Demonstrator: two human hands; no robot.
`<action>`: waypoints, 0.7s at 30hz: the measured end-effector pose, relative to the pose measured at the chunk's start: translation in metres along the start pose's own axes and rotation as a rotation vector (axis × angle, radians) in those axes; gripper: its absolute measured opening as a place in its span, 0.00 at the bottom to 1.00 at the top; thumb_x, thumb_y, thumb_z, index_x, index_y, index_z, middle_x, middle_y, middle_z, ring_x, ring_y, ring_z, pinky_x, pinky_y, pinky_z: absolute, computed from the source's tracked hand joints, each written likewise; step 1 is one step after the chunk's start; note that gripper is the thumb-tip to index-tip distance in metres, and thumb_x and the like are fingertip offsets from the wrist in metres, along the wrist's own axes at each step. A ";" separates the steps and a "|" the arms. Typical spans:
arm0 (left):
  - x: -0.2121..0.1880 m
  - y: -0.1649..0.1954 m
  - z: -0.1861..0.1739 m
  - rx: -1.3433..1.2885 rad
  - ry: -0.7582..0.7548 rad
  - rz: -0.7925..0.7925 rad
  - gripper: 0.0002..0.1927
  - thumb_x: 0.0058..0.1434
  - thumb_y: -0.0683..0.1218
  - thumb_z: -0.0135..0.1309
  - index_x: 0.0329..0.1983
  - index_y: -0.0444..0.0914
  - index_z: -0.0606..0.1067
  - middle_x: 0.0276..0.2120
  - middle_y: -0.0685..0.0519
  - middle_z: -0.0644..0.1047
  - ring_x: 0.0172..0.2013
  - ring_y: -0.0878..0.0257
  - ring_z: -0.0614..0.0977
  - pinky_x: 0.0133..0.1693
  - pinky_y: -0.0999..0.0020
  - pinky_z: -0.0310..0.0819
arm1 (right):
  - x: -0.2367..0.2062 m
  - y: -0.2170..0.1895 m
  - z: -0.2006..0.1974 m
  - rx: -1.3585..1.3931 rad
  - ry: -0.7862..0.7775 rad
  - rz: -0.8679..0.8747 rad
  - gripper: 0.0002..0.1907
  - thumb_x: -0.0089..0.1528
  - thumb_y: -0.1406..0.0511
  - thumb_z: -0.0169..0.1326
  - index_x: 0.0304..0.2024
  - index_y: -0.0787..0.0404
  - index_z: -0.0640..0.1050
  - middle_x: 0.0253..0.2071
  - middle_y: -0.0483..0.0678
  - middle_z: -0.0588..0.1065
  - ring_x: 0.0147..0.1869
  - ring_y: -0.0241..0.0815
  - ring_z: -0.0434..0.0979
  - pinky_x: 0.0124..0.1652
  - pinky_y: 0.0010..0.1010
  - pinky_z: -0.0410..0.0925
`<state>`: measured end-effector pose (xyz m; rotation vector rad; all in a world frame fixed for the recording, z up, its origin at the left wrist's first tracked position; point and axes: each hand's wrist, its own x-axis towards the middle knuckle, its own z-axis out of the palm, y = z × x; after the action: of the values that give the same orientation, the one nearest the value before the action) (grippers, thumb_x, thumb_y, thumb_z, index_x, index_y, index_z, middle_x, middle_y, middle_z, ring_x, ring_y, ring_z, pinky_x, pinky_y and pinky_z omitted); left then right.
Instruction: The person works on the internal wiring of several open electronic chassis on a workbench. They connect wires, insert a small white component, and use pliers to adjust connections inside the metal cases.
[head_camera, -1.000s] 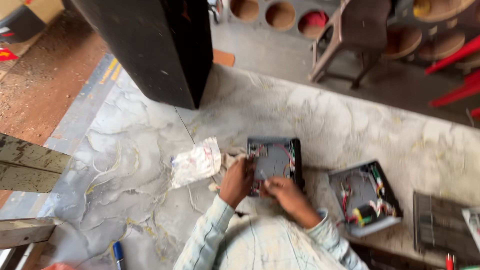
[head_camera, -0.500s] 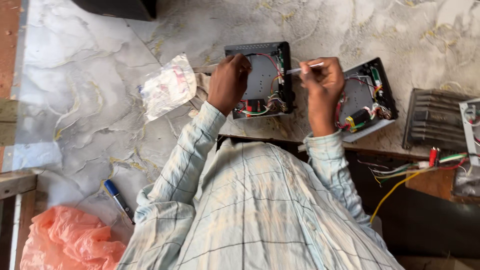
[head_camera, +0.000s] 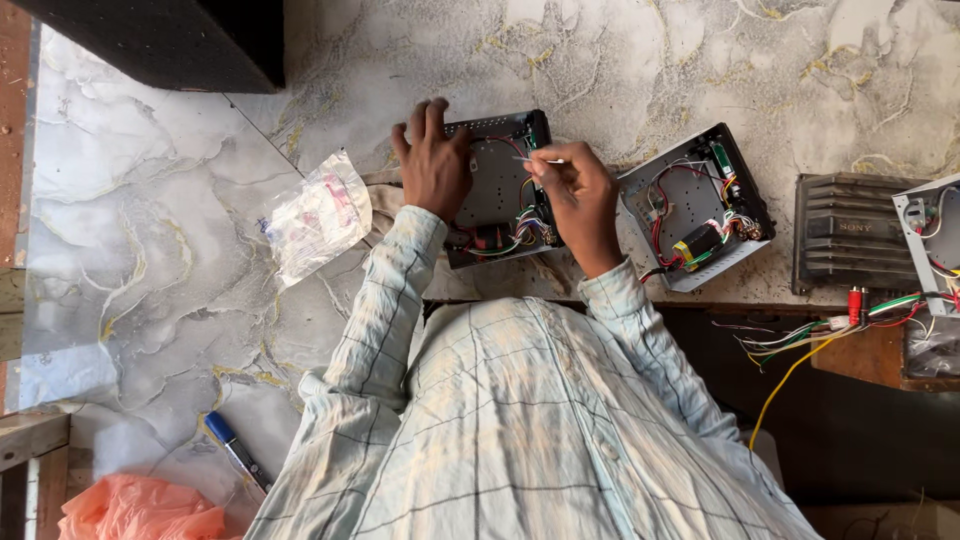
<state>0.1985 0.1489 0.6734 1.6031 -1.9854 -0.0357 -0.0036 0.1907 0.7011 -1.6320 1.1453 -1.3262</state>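
Hands: we see both at work over an open electronics chassis (head_camera: 497, 190) on the marble-patterned tabletop (head_camera: 150, 230).
Left hand (head_camera: 433, 165): it lies flat on the left edge of the chassis, fingers slightly spread and pressing on the casing, closed on nothing.
Right hand (head_camera: 578, 192): its fingers are pinched together on a thin pale tool (head_camera: 537, 160), whose tip points left over the grey inner plate.
Chassis: it sits near the table's front edge, just ahead of the person's checked shirt (head_camera: 520, 420), with coloured wires bundled along its near side.
Second chassis (head_camera: 697, 205): we find it just right of the right hand, open too, with red and white wiring and a yellow part inside.
Plastic bag (head_camera: 318, 215): it lies clear and crumpled, left of the left sleeve.
Finned black cover (head_camera: 845, 232): this sits further right.
Blue-capped marker (head_camera: 238, 452): it rests near the front left, beside an orange bag (head_camera: 135, 508).
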 end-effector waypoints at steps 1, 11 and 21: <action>0.000 0.002 0.002 0.001 -0.010 -0.024 0.09 0.58 0.44 0.61 0.42 0.46 0.83 0.61 0.47 0.70 0.66 0.47 0.66 0.63 0.39 0.54 | 0.004 0.000 0.000 -0.013 -0.017 -0.020 0.05 0.71 0.71 0.55 0.47 0.68 0.75 0.45 0.51 0.80 0.52 0.40 0.85 0.47 0.28 0.76; 0.009 0.013 -0.016 0.022 0.078 0.032 0.06 0.60 0.45 0.58 0.40 0.42 0.81 0.55 0.47 0.72 0.60 0.46 0.69 0.64 0.37 0.50 | 0.020 0.009 0.014 -0.264 -0.099 -0.139 0.05 0.65 0.73 0.60 0.43 0.66 0.78 0.44 0.52 0.81 0.46 0.43 0.85 0.41 0.30 0.77; 0.098 -0.016 -0.021 -0.450 -0.598 -0.269 0.31 0.72 0.66 0.43 0.32 0.37 0.79 0.28 0.47 0.80 0.29 0.50 0.81 0.38 0.51 0.75 | 0.007 0.027 0.019 -0.426 -0.180 -0.291 0.08 0.65 0.76 0.57 0.44 0.66 0.73 0.49 0.56 0.77 0.52 0.56 0.82 0.48 0.39 0.75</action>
<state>0.2113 0.0624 0.7258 1.6492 -1.9471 -1.0975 0.0109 0.1756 0.6746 -2.2490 1.1671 -1.1252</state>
